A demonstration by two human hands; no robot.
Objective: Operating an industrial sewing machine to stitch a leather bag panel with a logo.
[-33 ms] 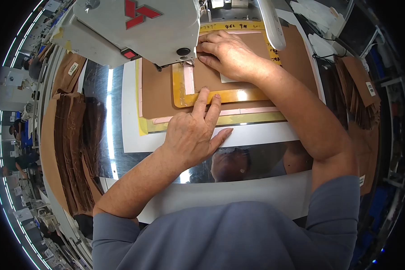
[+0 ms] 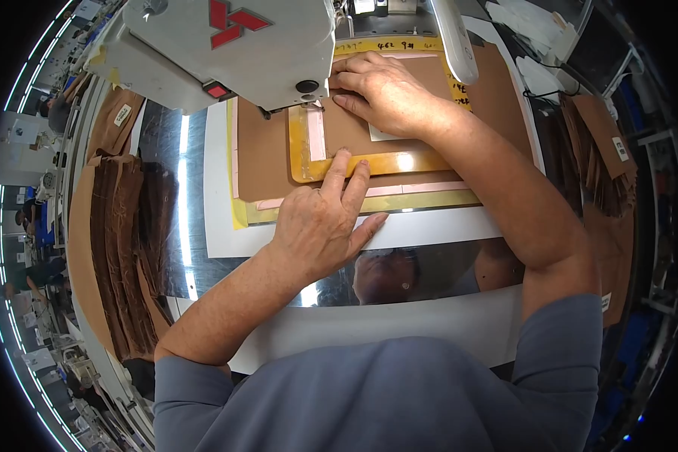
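Note:
Beneath the sewing machine head (image 2: 241, 53), a yellow template frame (image 2: 300, 151) with pink strips lies on brown material (image 2: 264, 158), over a larger yellow-edged layer (image 2: 241, 215) and a white sheet (image 2: 218, 241). My left hand (image 2: 324, 218) has its fingers apart, two fingertips resting on the frame's lower bar, thumb lower down. My right hand (image 2: 377, 94) lies bent-fingered on the inner brown piece, right of the presser foot (image 2: 313, 105), thumb apart from the fingers; some fingertips meet the machine's edge in view and are unclear. A pale patch (image 2: 388, 134) shows under that hand.
Stacks of brown cut pieces sit at the left (image 2: 117, 248) and right (image 2: 599, 143). A shiny metal plate (image 2: 452, 264) surrounds the sheet. A black cable (image 2: 550, 94) and white scraps (image 2: 520, 22) are at back right. Other people work far left, beside long lights.
The template and white sheet have shifted very slightly toward me. My hands are almost in the same places.

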